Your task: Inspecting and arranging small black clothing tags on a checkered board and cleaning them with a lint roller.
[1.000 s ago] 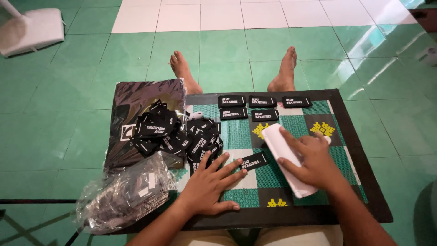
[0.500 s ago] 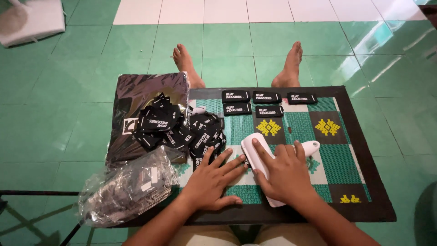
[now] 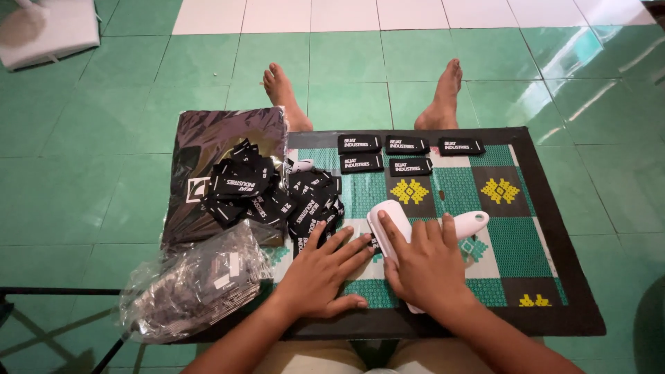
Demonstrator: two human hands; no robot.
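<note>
My fingers press flat: right hand [image 3: 426,266] on the white tool [image 3: 395,225], left hand [image 3: 322,273] spread on the desk [image 3: 554,277].

My right fingers lie over the tool, perhaps pinning a black patch [image 3: 374,244] beneath; I can't tell. My left fingers are wide, holding nothing, just beside it. A patch pile [image 3: 277,194] lies left; five patches [image 3: 405,154] sit in rows ahead, near my feet [image 3: 284,93].
</note>
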